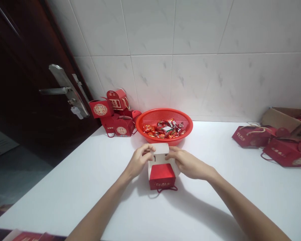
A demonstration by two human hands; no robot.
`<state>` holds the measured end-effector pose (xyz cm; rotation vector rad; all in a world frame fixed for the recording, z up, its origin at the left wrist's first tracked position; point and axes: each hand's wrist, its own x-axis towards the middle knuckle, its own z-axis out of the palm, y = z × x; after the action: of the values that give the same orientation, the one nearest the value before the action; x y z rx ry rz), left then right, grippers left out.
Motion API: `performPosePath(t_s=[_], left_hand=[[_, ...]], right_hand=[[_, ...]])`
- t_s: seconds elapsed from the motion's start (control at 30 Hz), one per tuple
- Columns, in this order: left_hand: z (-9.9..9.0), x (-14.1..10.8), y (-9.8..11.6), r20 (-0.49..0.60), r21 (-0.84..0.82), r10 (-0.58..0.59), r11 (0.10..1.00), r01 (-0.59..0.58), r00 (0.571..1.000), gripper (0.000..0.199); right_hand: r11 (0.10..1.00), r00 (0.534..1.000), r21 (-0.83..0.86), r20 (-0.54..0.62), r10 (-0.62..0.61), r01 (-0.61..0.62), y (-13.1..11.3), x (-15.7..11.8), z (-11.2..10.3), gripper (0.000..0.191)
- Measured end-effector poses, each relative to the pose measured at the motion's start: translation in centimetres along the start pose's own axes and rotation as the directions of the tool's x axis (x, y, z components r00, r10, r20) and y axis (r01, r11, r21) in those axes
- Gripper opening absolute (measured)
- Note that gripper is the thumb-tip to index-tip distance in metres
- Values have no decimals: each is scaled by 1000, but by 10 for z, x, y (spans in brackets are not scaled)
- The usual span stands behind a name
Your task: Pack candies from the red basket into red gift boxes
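A red paper gift box (162, 176) with a white inside stands on the table in front of me, its far flap raised and a dark red cord loop lying at its near side. My left hand (139, 159) grips the box's left upper edge, fingers bent around the flap. On the opposite side my right hand (185, 162) pinches the right edge of the same box near a slot. Just behind the box is a red plastic basket (139, 124) holding many wrapped candies (165, 129).
Several red gift boxes (124, 127) are stacked at the back left by the wall. At the right, more red boxes (287, 151) lie beside a cardboard carton (278, 116). A dark door (22, 67) with a metal handle (56, 90) stands left of the white table (210, 207).
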<state>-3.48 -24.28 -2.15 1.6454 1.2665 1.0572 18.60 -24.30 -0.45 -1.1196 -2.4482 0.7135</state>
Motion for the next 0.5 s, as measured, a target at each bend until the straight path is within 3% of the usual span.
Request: performPosePath(t_s=[0.1, 0.23, 0.37, 0.5], left_hand=[[-11, 1, 1, 92, -69, -74, 994, 80, 993, 44], [-22, 1, 4, 160, -52, -138, 988, 148, 977, 60], [-26, -1, 7, 229, -4, -124, 992, 129, 965, 68], [-26, -3, 8, 239, 21, -125, 992, 124, 963, 69]], right_hand=[[999, 999, 44, 34, -23, 21, -2, 0, -5, 58], [989, 996, 130, 50, -76, 69, -5, 0, -12, 58], [990, 995, 108, 47, -91, 86, -4, -3, -13, 51], [998, 991, 30, 119, -54, 50, -1, -6, -11, 50]])
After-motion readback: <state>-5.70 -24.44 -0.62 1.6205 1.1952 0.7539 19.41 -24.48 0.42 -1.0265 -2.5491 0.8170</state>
